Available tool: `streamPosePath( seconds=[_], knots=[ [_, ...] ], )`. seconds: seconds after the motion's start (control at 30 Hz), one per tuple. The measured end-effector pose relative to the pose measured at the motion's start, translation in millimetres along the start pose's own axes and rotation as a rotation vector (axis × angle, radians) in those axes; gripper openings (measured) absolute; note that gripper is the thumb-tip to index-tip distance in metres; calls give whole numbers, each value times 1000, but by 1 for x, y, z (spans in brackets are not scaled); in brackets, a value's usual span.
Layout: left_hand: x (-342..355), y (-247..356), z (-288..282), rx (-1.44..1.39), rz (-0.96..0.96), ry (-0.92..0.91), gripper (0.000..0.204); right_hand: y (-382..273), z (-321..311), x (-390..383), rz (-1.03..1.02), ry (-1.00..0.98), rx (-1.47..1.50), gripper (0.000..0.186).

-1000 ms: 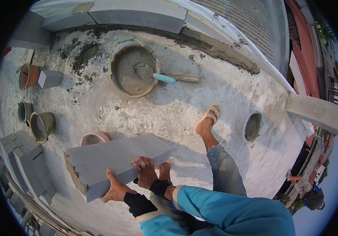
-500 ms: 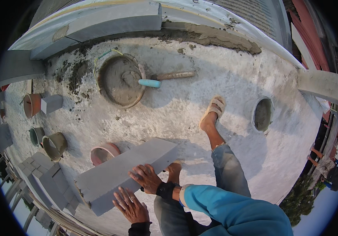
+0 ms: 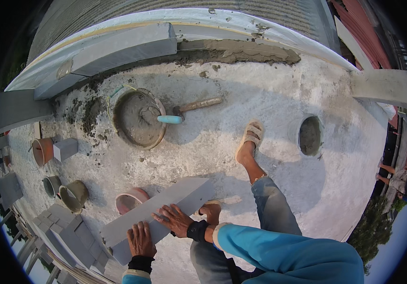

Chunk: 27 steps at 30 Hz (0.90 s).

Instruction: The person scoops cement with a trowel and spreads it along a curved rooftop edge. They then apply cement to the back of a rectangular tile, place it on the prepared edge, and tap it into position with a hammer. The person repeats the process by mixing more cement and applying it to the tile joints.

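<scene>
A long pale grey concrete block [image 3: 165, 201] stretches at a slant in front of me, its narrow top and near side showing. My left hand [image 3: 141, 240] grips the upper edge near the left end, fingers curled over it. Farther right, my right hand [image 3: 174, 220] holds the same edge with its fingers laid across the top; its thumb is hidden. How the block's underside rests is out of sight. Just beyond the block sits a pinkish tub [image 3: 132, 199], partly covered by it. My sandalled feet are on the far side and at the block's right end.
A round basin of wet mortar [image 3: 139, 120] lies ahead, with a blue-handled tool [image 3: 170, 119] over its rim and a hammer [image 3: 201, 104] beside it. Buckets [image 3: 74, 196] and stacked blocks [image 3: 73, 236] stand left. A block row [image 3: 127, 47] and mortar bed line the far edge. A round hole [image 3: 310, 136] is right.
My left hand has moved from beside the block onto its upper edge and closed there. My right hand stays on the block, which looks slightly tipped. The whole view has shifted a little.
</scene>
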<state>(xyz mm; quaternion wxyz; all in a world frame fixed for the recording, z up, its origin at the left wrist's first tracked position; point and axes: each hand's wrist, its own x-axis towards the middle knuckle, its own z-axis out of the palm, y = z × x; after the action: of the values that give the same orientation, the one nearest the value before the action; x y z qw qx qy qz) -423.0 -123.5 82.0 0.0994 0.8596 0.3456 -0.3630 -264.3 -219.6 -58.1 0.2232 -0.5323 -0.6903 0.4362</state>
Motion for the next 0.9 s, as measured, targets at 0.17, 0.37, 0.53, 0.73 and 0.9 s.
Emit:
streamPosePath(
  seconds=[0.17,0.37,0.53,0.73,0.9],
  knots=[
    [0,34,-31,-132,-69,-3,78,57,-64,-59,48,-111,-21,110],
    [-27,65,-100,-185,-102,-9,87,117,-144,-111,55,-204,-106,116],
    [-56,92,-192,-213,-165,-215,116,116,-227,-115,-121,-268,-119,128],
    [-30,120,-299,-57,-161,-164,124,124,-359,-127,-219,11,-148,128],
    [45,143,-412,-57,46,212,77,145,-469,-132,-147,294,-380,114]
  ],
)
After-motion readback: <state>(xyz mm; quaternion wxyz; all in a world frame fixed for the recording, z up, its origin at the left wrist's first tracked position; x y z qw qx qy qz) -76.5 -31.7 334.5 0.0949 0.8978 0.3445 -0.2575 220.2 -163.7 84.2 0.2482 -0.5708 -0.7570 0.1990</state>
